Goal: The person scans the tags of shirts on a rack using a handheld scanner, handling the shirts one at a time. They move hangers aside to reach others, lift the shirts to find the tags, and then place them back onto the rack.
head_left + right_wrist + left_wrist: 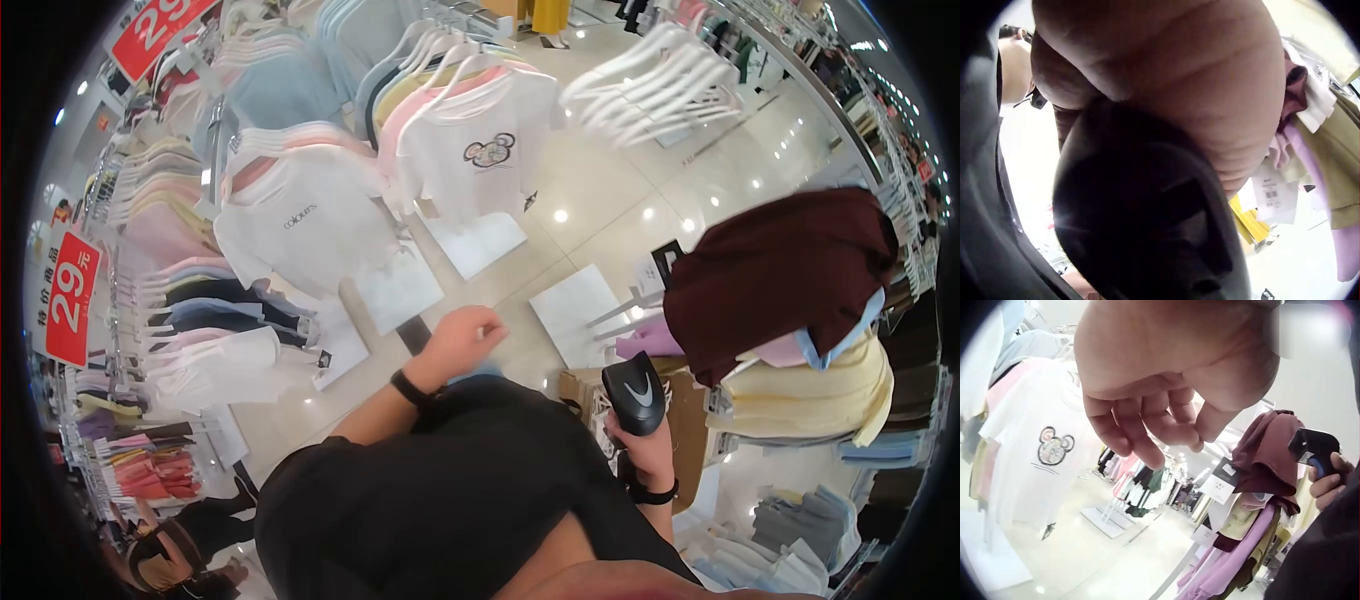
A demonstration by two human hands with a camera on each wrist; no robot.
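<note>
My right hand [650, 450] grips a black barcode scanner [634, 392] by its handle, close to my body. In the right wrist view the dark underside of the scanner [1141, 206] fills the middle, below the palm. My left hand [458, 345] is held in the air in front of me, its fingers loosely curled with nothing in them. Right of the scanner hangs a dark maroon garment [780, 280] on a rack, with a black tag [664, 265] at its edge. In the left wrist view a white paper tag [1217, 489] hangs beside the maroon cloth.
White T-shirts [480, 140] hang on racks ahead and to the left. Bare white hangers [655, 85] hang at the top. Yellow garments [810, 390] hang below the maroon one. Red price signs [72, 300] stand at left. White rack bases [580, 315] sit on the floor.
</note>
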